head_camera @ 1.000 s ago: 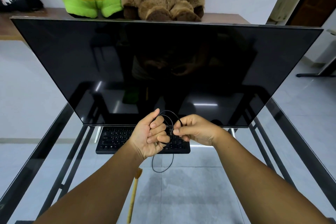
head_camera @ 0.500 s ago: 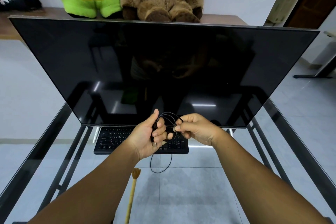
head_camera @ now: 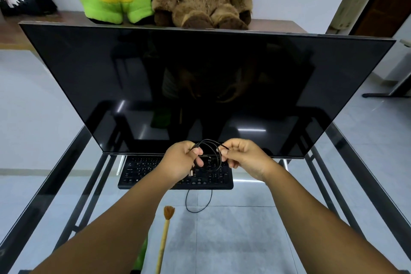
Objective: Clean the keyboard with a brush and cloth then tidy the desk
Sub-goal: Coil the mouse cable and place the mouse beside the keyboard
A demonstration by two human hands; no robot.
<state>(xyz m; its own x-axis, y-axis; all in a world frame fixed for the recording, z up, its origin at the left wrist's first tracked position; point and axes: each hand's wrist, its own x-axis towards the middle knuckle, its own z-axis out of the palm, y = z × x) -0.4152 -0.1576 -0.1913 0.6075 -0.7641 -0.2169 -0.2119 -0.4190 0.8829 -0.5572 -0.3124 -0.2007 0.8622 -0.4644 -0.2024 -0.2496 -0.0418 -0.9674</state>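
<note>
Across the glass desk (head_camera: 255,236), a dark monitor (head_camera: 200,87) stands far, the keyboard (head_camera: 142,171) below it. Left hand (head_camera: 181,163) and right hand (head_camera: 246,158) grasp a coiled black cable (head_camera: 210,155); the brush (head_camera: 165,227) lies nearer.

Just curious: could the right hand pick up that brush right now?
Probably not yet: the right hand and left hand are both busy coiling the cable. The brush itself lies unobstructed on the glass.
</note>
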